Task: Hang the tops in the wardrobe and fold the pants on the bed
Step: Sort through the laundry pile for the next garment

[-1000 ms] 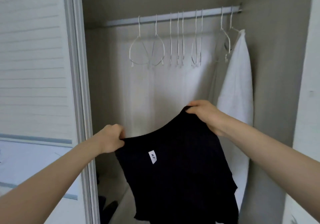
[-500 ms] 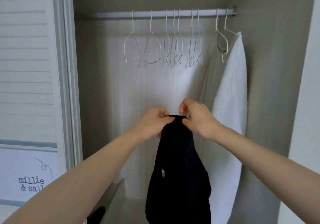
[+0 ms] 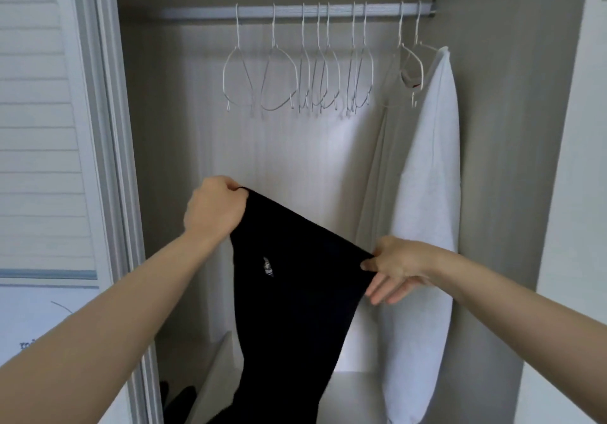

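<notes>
Head view puts you at the open wardrobe [image 3: 492,161]; empty wire hangers [image 3: 295,79] crowd the rail [image 3: 197,13], a white garment [image 3: 427,193] fills the right side; your left hand [image 3: 213,212] fists the black top [image 3: 295,276] high, your right hand [image 3: 399,267] pinches its edge lower, other fingers spread.

Rail [image 3: 295,10] bearing hangers [image 3: 295,75], perhaps nine

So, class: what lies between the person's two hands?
Head view: only the black top's stretched edge, running from left hand to right hand.
</notes>
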The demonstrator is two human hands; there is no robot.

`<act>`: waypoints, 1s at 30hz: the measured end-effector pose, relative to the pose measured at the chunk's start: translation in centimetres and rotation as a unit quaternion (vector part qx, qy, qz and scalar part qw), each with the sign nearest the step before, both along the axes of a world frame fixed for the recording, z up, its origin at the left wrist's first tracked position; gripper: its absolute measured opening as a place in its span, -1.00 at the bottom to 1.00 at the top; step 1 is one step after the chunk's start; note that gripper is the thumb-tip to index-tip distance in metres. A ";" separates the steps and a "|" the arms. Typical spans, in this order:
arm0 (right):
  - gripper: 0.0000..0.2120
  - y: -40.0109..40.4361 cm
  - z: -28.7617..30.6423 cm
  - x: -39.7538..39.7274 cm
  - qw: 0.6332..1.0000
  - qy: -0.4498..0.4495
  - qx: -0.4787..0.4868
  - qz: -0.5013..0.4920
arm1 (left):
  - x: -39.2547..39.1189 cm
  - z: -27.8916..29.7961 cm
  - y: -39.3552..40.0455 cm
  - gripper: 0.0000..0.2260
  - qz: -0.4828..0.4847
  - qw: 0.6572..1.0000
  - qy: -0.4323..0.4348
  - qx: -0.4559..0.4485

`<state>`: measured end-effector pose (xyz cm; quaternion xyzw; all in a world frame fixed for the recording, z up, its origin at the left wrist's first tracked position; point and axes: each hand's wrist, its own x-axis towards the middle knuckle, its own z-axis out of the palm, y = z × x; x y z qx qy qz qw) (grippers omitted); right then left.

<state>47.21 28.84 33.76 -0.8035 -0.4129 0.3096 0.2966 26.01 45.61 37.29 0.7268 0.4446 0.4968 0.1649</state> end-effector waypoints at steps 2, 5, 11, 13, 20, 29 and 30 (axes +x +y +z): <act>-0.76 0.2 0.7 0.2 0.990 0.101 0.089 -0.030 | -0.9 -0.4 0.6 -0.73 -0.036 0.996 0.082 0.024; -0.80 0.9 1.9 -0.4 0.961 0.190 0.189 -0.061 | -1.4 -1.1 1.0 -0.91 -0.158 0.963 0.217 0.033; -0.80 1.8 4.2 -2.0 0.959 0.105 0.261 -0.024 | -0.8 -3.8 1.4 -0.57 -0.063 0.908 0.409 0.058; -0.84 1.3 4.8 -2.0 0.963 0.064 0.260 0.006 | -0.6 -4.3 1.5 -0.60 -0.027 0.919 0.389 0.053; -0.84 0.7 5.2 -1.1 0.955 -0.016 0.294 0.025 | 0.0 -3.9 -0.2 -0.78 -0.359 0.858 0.258 -0.263; -0.81 -0.1 6.3 -0.1 0.941 -0.233 0.241 0.037 | 0.2 -3.2 -0.4 -0.73 -0.336 0.875 0.145 -0.316; -0.79 -0.4 6.5 0.1 0.944 -0.263 0.193 0.042 | 0.0 -2.9 0.3 -0.75 -0.320 0.885 0.088 -0.325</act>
